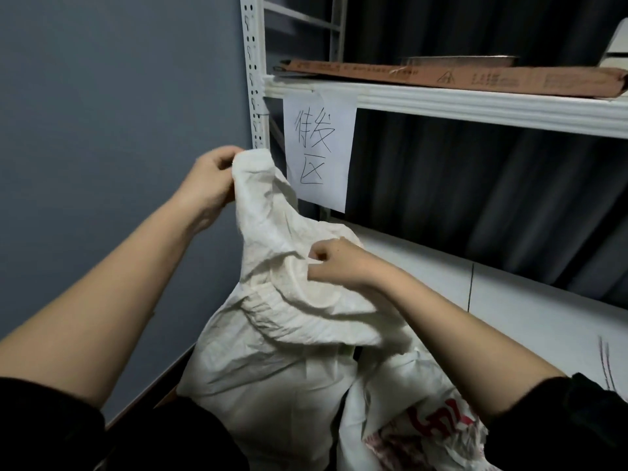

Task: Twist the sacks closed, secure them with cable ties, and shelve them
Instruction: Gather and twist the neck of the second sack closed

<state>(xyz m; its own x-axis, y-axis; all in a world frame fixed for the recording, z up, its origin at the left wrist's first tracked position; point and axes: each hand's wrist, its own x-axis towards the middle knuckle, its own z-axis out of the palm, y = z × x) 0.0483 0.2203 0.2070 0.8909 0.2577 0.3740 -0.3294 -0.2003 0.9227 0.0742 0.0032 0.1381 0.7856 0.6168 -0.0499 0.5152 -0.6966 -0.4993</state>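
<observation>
A white woven sack [272, 368] stands in front of me, its loose top pulled upward beside the shelf post. My left hand [210, 180] grips the raised upper edge of the sack mouth at the left. My right hand [334, 265] pinches a fold of the sack's collar lower down, at the centre. A second white sack with red print [418, 423] leans against the first at the lower right. Black cable ties [606, 365] lie on the lower shelf board [509, 300] at the right edge.
A white metal shelving unit [441, 100] stands ahead, with a perforated upright [253, 62] at its left. A handwritten paper sign [317, 147] hangs from the upper shelf. A flat cardboard box [441, 76] lies on top. A grey-blue wall [102, 113] is left; dark curtain behind.
</observation>
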